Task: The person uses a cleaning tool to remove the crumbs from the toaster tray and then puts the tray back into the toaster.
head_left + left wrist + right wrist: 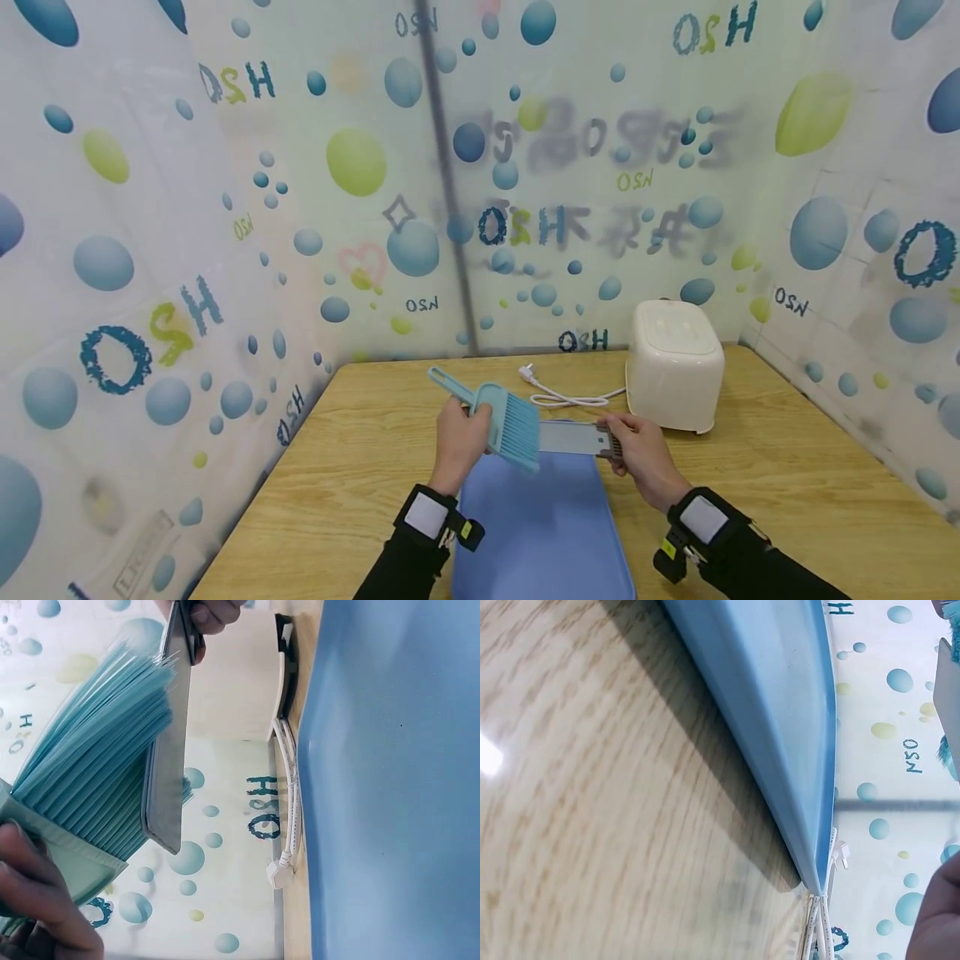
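Note:
My left hand (459, 437) grips a light blue hand brush (513, 425) by its handle, bristles pointing right and down. In the left wrist view the bristles lie against the flat face of a thin grey crumb tray (166, 757), and a few tips show past its far side. My right hand (645, 458) pinches the dark end of this crumb tray between thumb and fingers. Both things are held above a large blue tray (540, 533) on the table. Only a strip of the crumb tray (946, 697) shows at the right wrist view's edge.
A white toaster (675, 367) stands at the back right of the wooden table (360, 450). Its white cord (570, 401) lies looped to its left, ending in a plug (527, 373). Patterned curtains (360, 250) enclose the table at the back and sides.

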A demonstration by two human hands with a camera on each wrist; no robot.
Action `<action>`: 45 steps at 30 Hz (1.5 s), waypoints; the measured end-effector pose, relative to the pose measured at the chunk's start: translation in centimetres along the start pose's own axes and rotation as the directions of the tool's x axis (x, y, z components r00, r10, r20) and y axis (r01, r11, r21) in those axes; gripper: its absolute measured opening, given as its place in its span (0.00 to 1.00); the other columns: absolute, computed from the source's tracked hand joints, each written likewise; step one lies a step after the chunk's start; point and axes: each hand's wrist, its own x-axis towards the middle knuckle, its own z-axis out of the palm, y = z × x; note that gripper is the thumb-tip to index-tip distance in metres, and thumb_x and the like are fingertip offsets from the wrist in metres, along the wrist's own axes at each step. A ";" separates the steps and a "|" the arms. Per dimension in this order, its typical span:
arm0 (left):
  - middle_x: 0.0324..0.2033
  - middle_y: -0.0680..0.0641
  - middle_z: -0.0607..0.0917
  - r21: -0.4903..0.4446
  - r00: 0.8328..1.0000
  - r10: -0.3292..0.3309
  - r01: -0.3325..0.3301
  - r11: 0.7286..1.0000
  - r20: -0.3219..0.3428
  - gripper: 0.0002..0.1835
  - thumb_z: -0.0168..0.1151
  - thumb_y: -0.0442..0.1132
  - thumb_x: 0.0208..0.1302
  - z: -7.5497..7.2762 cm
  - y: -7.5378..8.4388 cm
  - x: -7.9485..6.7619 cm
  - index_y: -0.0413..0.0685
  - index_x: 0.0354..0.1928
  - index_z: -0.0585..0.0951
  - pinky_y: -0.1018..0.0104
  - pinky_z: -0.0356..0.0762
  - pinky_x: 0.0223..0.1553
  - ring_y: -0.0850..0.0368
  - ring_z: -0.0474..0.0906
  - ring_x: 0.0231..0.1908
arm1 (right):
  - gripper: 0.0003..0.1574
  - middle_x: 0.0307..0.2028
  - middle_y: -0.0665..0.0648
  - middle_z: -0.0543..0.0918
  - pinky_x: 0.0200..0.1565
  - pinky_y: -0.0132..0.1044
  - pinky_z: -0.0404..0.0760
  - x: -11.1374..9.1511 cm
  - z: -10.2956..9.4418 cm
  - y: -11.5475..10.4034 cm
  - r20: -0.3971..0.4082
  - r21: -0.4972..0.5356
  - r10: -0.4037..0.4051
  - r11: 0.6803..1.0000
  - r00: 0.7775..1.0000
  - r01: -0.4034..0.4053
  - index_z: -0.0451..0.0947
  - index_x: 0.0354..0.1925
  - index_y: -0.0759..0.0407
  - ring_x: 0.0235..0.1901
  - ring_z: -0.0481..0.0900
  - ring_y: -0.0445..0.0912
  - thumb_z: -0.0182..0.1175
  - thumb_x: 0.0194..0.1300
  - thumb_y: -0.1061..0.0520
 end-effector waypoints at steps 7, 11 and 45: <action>0.24 0.43 0.86 0.004 1.000 -0.019 0.019 1.000 -0.001 0.08 0.55 0.34 0.66 -0.3 -0.1 0.0 0.36 0.43 0.77 0.57 0.81 0.14 0.55 0.81 0.16 | 0.25 0.33 0.57 0.80 0.21 0.31 0.71 0.0 -0.1 0.0 0.007 0.011 0.001 1.000 1.000 -0.001 0.71 0.61 0.73 0.23 0.73 0.43 0.42 0.83 0.54; 0.25 0.42 0.86 0.004 0.999 -0.032 0.032 0.999 -0.006 0.09 0.55 0.34 0.66 -0.4 -0.1 0.0 0.36 0.44 0.77 0.62 0.79 0.13 0.54 0.82 0.17 | 0.24 0.33 0.57 0.80 0.21 0.31 0.71 0.0 -0.2 0.1 0.006 0.018 0.001 1.000 1.000 -0.001 0.72 0.60 0.73 0.22 0.72 0.42 0.42 0.83 0.54; 0.26 0.41 0.85 0.013 0.998 0.008 -0.007 1.000 -0.061 0.10 0.56 0.32 0.65 -1.4 -1.1 0.0 0.33 0.45 0.78 0.63 0.79 0.14 0.54 0.82 0.18 | 0.25 0.38 0.59 0.79 0.23 0.33 0.71 -0.3 -1.6 1.2 0.005 -0.047 0.018 0.999 1.000 -0.017 0.70 0.62 0.73 0.26 0.73 0.46 0.43 0.83 0.54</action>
